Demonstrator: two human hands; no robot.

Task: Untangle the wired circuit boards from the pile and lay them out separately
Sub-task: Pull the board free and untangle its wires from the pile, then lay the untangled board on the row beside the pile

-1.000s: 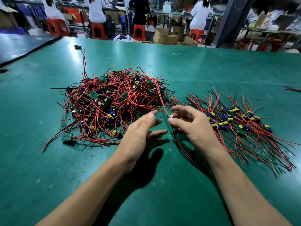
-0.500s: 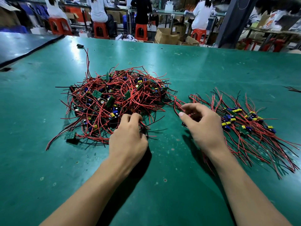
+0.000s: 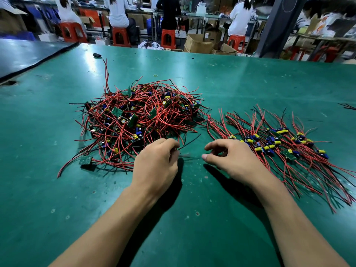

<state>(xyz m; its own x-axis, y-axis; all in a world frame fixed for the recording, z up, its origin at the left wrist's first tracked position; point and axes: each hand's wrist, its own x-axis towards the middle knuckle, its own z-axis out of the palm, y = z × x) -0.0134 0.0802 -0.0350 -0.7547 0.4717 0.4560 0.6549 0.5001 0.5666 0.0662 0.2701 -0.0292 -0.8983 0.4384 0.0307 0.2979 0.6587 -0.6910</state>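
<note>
On the green surface (image 3: pixel 250 78), the tangled pile (image 3: pixel 142 116) of wired boards lies at left, the laid-out boards (image 3: pixel 279 143) at right. The left hand (image 3: pixel 156 162) is at the pile's near edge, fingers curled; if they pinch anything I cannot tell. The right hand (image 3: pixel 229 158) has fingers loosely curled, thumb apart.

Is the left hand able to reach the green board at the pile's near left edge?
Probably yes: the green board lies exposed left of the left hand, only loose wires between.
</note>
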